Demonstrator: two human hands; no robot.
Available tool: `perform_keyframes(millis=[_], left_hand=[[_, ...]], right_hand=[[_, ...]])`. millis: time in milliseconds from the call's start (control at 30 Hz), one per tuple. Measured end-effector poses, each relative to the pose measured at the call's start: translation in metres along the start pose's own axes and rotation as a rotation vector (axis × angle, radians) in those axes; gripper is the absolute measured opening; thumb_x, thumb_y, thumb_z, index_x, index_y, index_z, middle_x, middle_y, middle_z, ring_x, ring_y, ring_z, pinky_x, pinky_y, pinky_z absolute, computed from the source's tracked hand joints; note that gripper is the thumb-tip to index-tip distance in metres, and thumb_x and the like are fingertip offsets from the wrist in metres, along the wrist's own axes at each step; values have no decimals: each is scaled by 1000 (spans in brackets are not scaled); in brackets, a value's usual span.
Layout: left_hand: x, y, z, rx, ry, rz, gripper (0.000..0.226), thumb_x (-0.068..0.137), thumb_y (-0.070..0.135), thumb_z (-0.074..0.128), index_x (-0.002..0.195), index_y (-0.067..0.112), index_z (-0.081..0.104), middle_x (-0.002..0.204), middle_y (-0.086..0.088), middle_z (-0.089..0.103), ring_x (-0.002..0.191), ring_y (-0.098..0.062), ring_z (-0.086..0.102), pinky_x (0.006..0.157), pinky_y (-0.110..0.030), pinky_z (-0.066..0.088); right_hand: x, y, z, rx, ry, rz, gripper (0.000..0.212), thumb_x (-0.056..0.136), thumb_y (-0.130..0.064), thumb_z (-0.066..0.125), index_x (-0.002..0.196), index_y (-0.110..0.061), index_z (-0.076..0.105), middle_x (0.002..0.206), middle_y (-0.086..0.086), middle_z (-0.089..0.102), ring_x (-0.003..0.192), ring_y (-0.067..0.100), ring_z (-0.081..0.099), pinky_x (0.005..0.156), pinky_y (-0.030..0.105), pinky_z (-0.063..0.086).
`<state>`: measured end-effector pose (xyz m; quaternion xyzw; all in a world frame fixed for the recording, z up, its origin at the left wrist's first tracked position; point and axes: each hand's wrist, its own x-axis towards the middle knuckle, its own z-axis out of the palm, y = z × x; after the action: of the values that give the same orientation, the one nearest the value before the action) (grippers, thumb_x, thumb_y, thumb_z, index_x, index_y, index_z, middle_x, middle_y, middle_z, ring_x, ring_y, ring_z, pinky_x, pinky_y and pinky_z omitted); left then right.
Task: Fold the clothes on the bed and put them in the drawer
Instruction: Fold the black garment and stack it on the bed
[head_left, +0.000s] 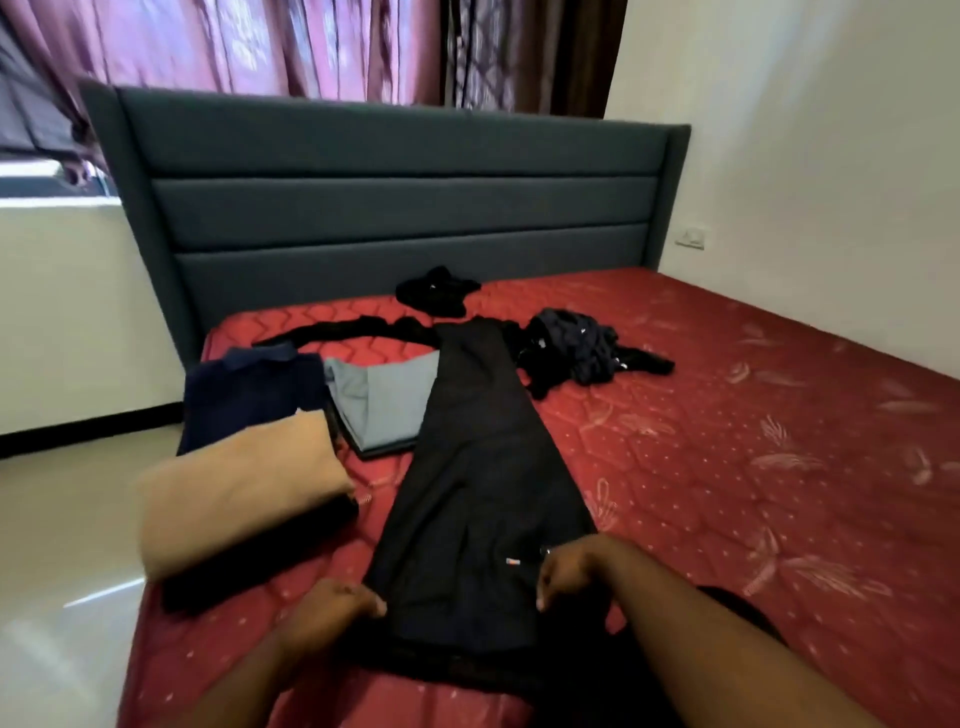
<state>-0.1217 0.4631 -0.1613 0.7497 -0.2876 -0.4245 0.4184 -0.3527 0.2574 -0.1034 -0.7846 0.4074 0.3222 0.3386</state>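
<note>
Now both hands, left hand (332, 608) and right hand (571, 571), pinching black trousers (478, 467) on bed (727, 415).

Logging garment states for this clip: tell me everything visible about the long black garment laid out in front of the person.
The long black garment looks like trousers of dark, matte woven cloth, laid flat and lengthwise on the red mattress, narrowing toward the headboard. A small orange-and-white tag shows near its wide near end. The left hand grips its left edge and the right hand grips its right edge there. Its left side overlaps the folded grey garment; its far end reaches the crumpled dark clothes.
</note>
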Motion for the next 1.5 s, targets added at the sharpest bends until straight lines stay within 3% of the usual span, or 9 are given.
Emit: perform_keyframes(millis=[200,300,500,667,833,933,1033,1233,1500], left_hand=[[27,-10,-2,187,29,36,30,78,-14,65,63,11,72,58,6,66,53,2,57,57,-10,43],[42,-12,6,282,111,30,23,78,-5,69,65,14,70,53,8,62,51,-1,56,51,-12,41],[53,-15,24,-94,311,-25,62,71,-8,79,126,8,53,119,-7,57,105,-21,58,90,-31,48],[32,4,8,-190,-86,-60,42,71,-9,72,112,-7,63,101,-19,72,72,-19,70,61,-23,55],[18,-1,-42,119,-577,-208,57,66,28,87,115,7,68,112,-11,72,105,-30,67,92,-39,52],[45,5,-28,-9,-317,-185,42,84,34,73,118,10,64,106,-6,74,95,-21,70,75,-29,56],[77,21,-7,-265,6,-142,46,88,33,71,124,9,59,110,-9,72,98,-25,70,82,-38,58],[133,62,6,-389,-60,-154,30,94,25,62,116,6,69,109,-15,72,102,-33,68,95,-46,52],[235,121,13,-345,-8,-157,31,92,33,64,109,9,72,105,-11,74,94,-27,71,88,-40,56]], right_hand=[[40,22,0,-38,231,-42,32,84,4,43,79,-19,64,95,9,68,81,27,63,62,30,53],[51,32,3,-122,512,8,14,83,-19,61,96,-21,65,113,8,66,104,28,64,85,33,51],[56,40,4,234,704,334,69,75,-41,75,131,-16,43,135,13,47,125,33,47,102,40,44],[37,35,-8,738,368,215,19,82,-9,71,98,-2,63,82,11,64,70,24,60,75,35,55],[12,24,-2,412,139,116,62,63,-52,84,114,-22,63,110,0,68,93,19,63,70,27,50],[33,11,-11,556,338,85,89,61,-71,73,126,-12,58,121,2,64,102,22,62,74,28,48],[49,4,-20,1029,256,53,62,78,-66,62,106,-10,63,109,4,67,89,19,62,78,28,48],[107,15,-56,1341,355,31,78,68,-78,60,113,-14,62,113,7,64,87,23,61,73,32,50],[181,22,-115,1745,525,-181,13,93,-31,60,89,-21,53,76,0,55,45,11,47,35,17,39]])
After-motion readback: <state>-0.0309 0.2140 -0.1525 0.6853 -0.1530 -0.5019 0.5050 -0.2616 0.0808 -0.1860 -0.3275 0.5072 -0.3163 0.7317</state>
